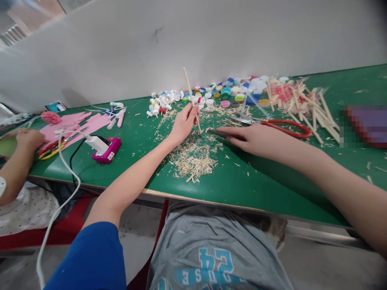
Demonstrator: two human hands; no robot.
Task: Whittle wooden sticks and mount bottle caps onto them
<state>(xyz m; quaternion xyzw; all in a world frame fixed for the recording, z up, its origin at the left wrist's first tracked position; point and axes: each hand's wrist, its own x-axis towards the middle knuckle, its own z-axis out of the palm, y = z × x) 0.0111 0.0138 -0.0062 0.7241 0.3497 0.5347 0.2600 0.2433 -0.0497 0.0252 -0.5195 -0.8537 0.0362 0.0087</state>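
Observation:
My left hand is closed round a thin wooden chopstick, which stands nearly upright with its lower end close to the table. In my right hand is a dark, narrow, knife-like tool; its tip points left toward the stick's lower end, a short way apart. Its exact kind is hard to make out. A pile of wood shavings lies in front of both hands. Just behind my right hand rest scissors with red handles, partly covered by that hand.
Bottle caps in many colours line the wall, with white capped pieces at their left. Cut sticks are heaped to the right. A magenta power adapter with a white cable stands left. Another person's hand is near pink paper.

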